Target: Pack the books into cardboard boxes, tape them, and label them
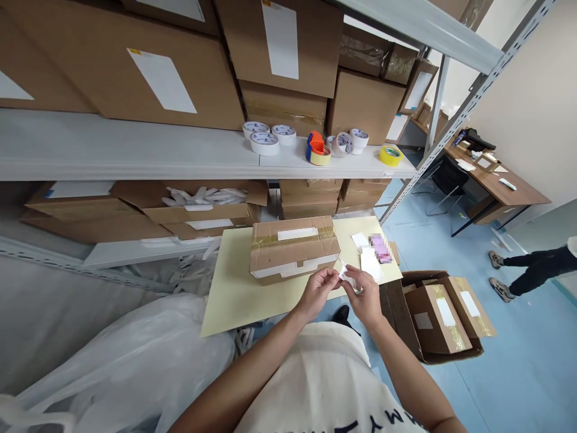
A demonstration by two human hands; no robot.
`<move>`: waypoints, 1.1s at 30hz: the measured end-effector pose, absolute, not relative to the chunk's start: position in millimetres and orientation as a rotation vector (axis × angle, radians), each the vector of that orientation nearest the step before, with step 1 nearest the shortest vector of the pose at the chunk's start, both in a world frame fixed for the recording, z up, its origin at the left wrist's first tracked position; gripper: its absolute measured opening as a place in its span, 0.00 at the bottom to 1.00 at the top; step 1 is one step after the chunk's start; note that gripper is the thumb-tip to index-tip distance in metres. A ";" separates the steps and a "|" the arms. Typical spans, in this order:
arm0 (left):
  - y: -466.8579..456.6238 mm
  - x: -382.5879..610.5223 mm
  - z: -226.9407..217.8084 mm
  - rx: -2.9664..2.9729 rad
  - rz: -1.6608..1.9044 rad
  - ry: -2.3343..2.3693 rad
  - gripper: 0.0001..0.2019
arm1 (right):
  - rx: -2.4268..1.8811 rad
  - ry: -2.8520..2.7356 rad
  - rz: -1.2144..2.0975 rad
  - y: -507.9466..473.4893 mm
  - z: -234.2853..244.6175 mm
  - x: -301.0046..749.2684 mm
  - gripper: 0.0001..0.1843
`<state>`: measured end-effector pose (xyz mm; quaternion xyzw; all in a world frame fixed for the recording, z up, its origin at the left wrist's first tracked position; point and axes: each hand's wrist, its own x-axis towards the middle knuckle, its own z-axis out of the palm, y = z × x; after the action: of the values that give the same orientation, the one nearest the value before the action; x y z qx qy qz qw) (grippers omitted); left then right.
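Your left hand [318, 291] and right hand [366, 294] pinch a small white slip [346, 277] just off the near right corner of the taped cardboard box [295, 248]. The box lies left of this grip, long axis running sideways, your left hand nearer it.

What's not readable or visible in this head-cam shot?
All in the head view:
- White slip: partly covered by the left hand and right hand; full shape unclear.
- Cardboard box: contents hidden by its closed, taped cardboard.
- Pink item: pixelated, markings lost.
- Other person: most of the upper body cut off by the right edge.
- Shirt lettering: cut off by the bottom edge.
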<state>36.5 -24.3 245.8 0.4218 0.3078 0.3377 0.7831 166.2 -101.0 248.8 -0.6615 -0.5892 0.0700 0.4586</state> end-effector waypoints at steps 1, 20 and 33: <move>-24.7 35.4 244.9 0.916 0.726 0.660 0.23 | -1.630 -1.451 0.169 -101.4 248.3 165.4 0.07; -23.7 30.2 241.8 1.101 0.753 0.660 0.21 | -1.662 -1.481 0.176 -100.5 244.8 161.8 0.07; -20.8 33.3 237.6 1.166 0.760 0.652 0.18 | -1.666 -1.463 0.213 -98.7 244.1 163.3 0.06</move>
<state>33.3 -20.8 237.6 0.5274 0.2949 0.3437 0.7189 163.3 -98.7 244.1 -0.6711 -0.5895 0.0859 0.4413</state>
